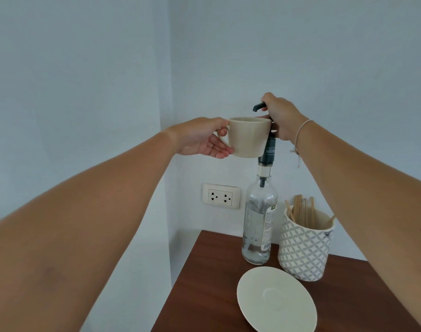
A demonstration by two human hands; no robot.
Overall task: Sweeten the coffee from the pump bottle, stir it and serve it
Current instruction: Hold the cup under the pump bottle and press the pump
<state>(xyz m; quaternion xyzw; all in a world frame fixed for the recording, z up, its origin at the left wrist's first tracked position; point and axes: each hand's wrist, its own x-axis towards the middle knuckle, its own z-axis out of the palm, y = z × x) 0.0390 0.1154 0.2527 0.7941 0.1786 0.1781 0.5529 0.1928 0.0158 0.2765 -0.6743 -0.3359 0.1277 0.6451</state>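
Note:
A tall clear pump bottle (258, 226) stands at the back of the dark wooden table (204, 283), with a dark pump head (259, 106) on top. My right hand (280, 118) is closed over the pump head, whose spout points left. My left hand (202, 140) holds a cream coffee cup (249, 136) by its handle, raised in the air just under the spout. The cup's contents are hidden from this angle. A cream saucer (276, 300) lies on the table in front of the bottle.
A patterned white and grey pot (302, 250) holding several wooden stir sticks (300, 209) stands right of the bottle. A wall socket (221, 196) sits left of the bottle. The table's left edge runs close beside the saucer, with a wall corner behind.

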